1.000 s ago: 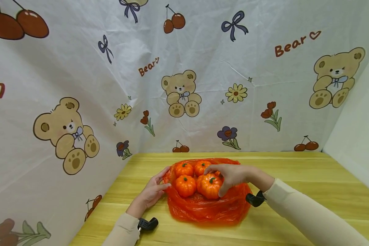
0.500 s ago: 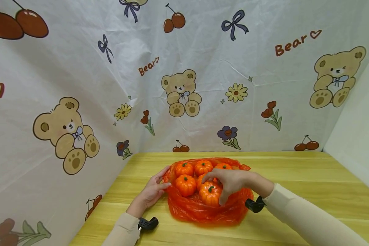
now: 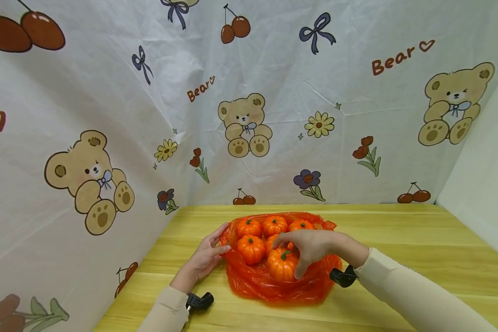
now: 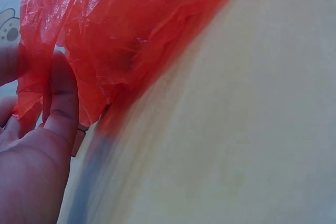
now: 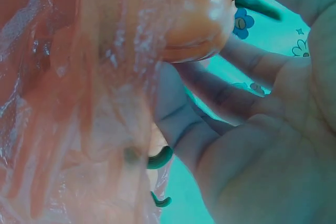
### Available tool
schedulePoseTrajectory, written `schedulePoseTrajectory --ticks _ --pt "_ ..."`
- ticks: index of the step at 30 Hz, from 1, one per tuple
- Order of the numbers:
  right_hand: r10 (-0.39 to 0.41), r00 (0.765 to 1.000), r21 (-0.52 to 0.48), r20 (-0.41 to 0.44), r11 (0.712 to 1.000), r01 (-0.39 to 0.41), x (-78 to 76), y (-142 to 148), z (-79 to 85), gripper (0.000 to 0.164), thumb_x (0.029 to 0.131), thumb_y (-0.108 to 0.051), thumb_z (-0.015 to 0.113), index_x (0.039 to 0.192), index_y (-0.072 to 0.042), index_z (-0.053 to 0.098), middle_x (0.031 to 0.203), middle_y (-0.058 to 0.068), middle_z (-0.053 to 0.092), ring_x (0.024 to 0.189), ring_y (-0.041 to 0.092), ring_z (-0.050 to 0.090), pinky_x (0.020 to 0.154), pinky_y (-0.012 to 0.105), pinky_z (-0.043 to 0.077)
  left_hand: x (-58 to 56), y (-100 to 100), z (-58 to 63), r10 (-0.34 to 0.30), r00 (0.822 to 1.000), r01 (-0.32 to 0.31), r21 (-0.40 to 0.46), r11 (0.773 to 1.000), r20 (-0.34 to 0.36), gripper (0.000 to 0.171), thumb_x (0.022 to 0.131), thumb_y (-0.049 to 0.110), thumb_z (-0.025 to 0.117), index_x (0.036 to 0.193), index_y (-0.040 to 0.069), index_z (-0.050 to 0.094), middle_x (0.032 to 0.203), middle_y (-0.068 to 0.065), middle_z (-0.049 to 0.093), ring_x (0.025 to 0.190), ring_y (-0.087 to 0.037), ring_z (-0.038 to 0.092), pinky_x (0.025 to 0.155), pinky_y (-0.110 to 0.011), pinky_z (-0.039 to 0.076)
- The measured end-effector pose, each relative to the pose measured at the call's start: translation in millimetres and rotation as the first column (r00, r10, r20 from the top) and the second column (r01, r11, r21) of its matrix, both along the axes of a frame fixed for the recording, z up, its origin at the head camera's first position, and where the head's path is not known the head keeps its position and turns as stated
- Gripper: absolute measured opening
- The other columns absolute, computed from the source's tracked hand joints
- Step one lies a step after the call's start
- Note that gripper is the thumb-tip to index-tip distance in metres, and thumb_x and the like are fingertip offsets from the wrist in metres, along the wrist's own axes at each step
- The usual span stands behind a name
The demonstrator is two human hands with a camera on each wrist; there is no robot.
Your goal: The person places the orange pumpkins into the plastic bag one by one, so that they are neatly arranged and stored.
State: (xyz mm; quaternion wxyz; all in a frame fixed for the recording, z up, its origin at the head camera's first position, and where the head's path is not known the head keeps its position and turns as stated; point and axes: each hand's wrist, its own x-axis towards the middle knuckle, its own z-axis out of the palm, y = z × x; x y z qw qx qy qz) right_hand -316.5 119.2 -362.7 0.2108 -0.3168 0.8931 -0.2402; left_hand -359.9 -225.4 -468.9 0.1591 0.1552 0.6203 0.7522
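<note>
An opened red plastic bag (image 3: 274, 290) lies on the table with several small orange pumpkins inside, each with a green stem. My left hand (image 3: 207, 258) pinches the bag's left rim; in the left wrist view the thin red film (image 4: 34, 77) runs between its fingers. Over the bag's front right part, my right hand (image 3: 313, 249) grips the nearest pumpkin (image 3: 281, 265), thumb on its right side and fingers behind it. The right wrist view shows that pumpkin (image 5: 199, 24) between thumb and fingers, partly behind red film. Another pumpkin behind it is half covered by my fingers.
The bag rests on a light wooden table (image 3: 398, 258). A white curtain (image 3: 274, 69) printed with bears, cherries and flowers hangs at the back and left. At the right stands a white wall (image 3: 481, 193). Black wrist devices (image 3: 200, 302) sit at both sleeves.
My right hand has brought the front pumpkin nearer and lower in the bag, uncovering the pumpkins at the back. The left hand has stayed at the bag's rim.
</note>
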Motion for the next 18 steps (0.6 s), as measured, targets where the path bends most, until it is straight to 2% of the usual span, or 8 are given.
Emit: schedulePoseTrajectory --ticks 5,12,18 --pt "0.022 0.999 0.047 -0.031 0.999 -0.020 5.3 -2.1 1.8 0.068 0.068 -0.017 0.094 0.127 -0.030 0.062 0.121 -0.012 0.058 0.106 0.012 0.056 0.095 0.035 0.053 0.9 -0.4 -0.6 0.002 1.000 -0.002 0.000 1.000 0.000 0.086 0.096 -0.008 0.059 0.167 0.017 0.017 0.175 -0.008 0.006 0.158 -0.038 0.015 0.105 -0.026 0.053" --pt "0.035 0.998 0.103 -0.058 0.994 -0.028 6.3 -3.7 0.9 0.064 0.070 -0.019 0.094 0.126 -0.030 0.065 0.116 -0.017 0.061 0.104 0.010 0.057 0.095 0.033 0.052 0.6 -0.5 -1.3 -0.001 1.000 0.001 0.002 1.000 0.001 0.086 0.096 -0.008 0.059 0.167 0.018 0.018 0.175 -0.007 0.007 0.158 -0.038 0.017 0.105 -0.027 0.053" --pt "0.007 0.996 0.062 -0.087 0.998 -0.002 3.9 -1.1 0.1 0.042 0.079 -0.017 0.089 0.117 -0.022 0.072 0.110 -0.009 0.068 0.095 0.013 0.059 0.088 0.033 0.054 0.8 -0.1 1.8 -0.003 1.000 0.003 0.009 1.000 -0.001 0.086 0.096 -0.008 0.059 0.167 0.018 0.017 0.175 -0.007 0.006 0.158 -0.038 0.017 0.105 -0.026 0.054"
